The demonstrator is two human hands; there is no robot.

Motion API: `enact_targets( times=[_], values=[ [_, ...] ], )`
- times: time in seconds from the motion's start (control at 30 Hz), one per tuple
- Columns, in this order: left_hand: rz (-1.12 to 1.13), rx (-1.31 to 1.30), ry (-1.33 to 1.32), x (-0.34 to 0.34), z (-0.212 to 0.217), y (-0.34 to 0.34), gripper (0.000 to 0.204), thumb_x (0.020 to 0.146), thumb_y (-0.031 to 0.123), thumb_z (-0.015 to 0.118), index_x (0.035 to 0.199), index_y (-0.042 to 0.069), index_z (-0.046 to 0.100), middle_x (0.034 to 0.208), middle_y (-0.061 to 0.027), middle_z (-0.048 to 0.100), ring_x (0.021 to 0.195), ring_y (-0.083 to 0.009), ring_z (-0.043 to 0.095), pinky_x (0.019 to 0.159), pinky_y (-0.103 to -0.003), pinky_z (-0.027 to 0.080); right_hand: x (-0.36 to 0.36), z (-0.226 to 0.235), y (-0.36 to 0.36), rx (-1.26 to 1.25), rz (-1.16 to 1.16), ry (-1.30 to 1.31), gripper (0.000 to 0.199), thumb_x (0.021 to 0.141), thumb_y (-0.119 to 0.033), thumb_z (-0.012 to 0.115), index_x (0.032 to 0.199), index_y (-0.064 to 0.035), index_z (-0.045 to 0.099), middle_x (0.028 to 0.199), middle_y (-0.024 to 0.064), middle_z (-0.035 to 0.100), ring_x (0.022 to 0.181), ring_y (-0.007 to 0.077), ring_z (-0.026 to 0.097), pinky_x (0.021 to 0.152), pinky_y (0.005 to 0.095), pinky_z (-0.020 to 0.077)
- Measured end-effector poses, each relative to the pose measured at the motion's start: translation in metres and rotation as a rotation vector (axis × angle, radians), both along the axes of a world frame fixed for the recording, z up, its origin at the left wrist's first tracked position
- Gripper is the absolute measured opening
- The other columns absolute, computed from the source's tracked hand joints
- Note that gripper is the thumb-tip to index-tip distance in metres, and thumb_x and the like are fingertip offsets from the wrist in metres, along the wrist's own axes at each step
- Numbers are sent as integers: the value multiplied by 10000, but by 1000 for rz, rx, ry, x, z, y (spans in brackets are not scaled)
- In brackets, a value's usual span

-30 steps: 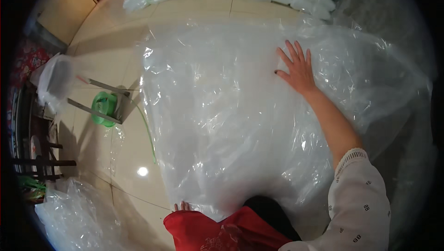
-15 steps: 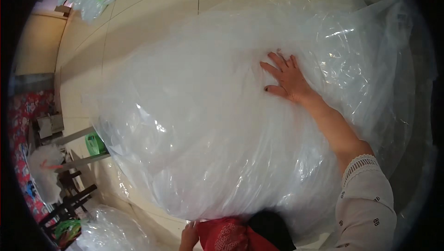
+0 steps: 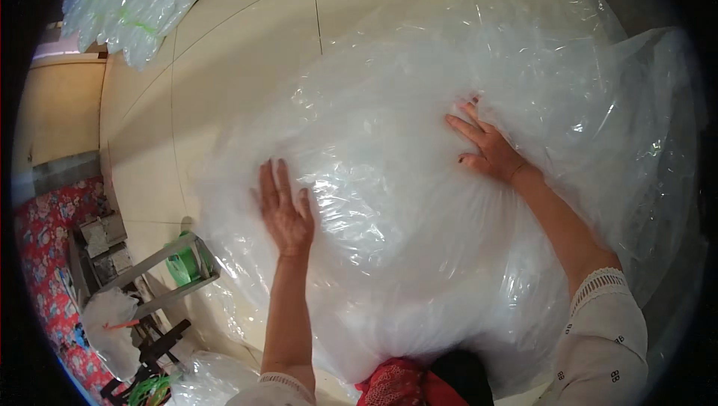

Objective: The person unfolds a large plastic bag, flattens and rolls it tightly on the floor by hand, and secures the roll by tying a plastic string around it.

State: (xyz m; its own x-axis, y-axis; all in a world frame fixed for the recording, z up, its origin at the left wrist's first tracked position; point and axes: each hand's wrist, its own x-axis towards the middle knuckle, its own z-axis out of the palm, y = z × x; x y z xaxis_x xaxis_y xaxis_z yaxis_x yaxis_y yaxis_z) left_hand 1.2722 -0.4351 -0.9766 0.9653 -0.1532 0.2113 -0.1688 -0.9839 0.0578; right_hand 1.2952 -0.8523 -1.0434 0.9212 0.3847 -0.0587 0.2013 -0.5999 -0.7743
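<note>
A very large, clear plastic bag [image 3: 404,256], puffed up and whitish inside, spreads in front of me over the tiled floor. On its left part rests my left hand [image 3: 286,215], palm down with the fingers stretched apart. My right hand [image 3: 488,144] lies on the upper right part, fingers spread and the tips sinking a little into the film. Loose, wrinkled film of the bag trails off to the right. Red cloth and a black shape at the lower edge touch the bag's near side.
Pale tiled floor [image 3: 247,84] lies beyond the bag. Filled clear bags [image 3: 142,5] are heaped at the far left. A metal frame [image 3: 176,297] with a green roll [image 3: 183,264] stands left of the bag. Behind it hangs red floral cloth [image 3: 45,241]. More clear plastic [image 3: 213,376] lies at lower left.
My left hand has come up from the lower edge onto the bag's left part. My right hand has shifted slightly right and nearer. The bag looks flatter on the left.
</note>
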Motion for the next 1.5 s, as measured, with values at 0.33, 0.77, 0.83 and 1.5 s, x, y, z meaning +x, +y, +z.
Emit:
enact_targets(
  times=[0.33, 0.77, 0.83, 1.5],
  values=[
    [-174, -435, 117, 22, -90, 30, 542, 1026, 226, 433, 1514, -5, 389, 1568, -246, 376, 1476, -416, 321, 1194, -455, 285, 4, -18, 5, -92, 15, -8, 712, 850, -221, 673, 1521, -168, 441, 1650, 157, 261, 1542, 363, 170, 1221, 474, 231],
    [-167, -302, 109, 26, -90, 53, 541, 1050, 312, 392, 1483, -11, 435, 1539, -236, 417, 1424, -415, 390, 1189, -458, 296, -88, 118, 69, -206, -190, -163, 735, 920, -470, 667, 1520, -124, 421, 1588, 188, 353, 1449, 403, 347, 1200, 495, 266],
    [-193, -289, 109, 22, -91, 60, 555, 1058, 335, 357, 1486, -12, 427, 1538, -247, 411, 1422, -427, 386, 1185, -467, 302, -169, 205, 70, -383, -147, -237, 733, 891, -501, 669, 1505, -163, 454, 1592, 174, 352, 1445, 407, 357, 1187, 552, 256],
    [-286, 38, 183, 31, -68, 72, 545, 1049, 153, 491, 1552, 27, 322, 1589, -201, 351, 1462, -363, 345, 1219, -432, 265, -314, 91, -106, 208, -775, -8, 495, 981, -277, 600, 1453, -156, 512, 1615, 128, 312, 1478, 328, 316, 1157, 476, 346]
  ],
)
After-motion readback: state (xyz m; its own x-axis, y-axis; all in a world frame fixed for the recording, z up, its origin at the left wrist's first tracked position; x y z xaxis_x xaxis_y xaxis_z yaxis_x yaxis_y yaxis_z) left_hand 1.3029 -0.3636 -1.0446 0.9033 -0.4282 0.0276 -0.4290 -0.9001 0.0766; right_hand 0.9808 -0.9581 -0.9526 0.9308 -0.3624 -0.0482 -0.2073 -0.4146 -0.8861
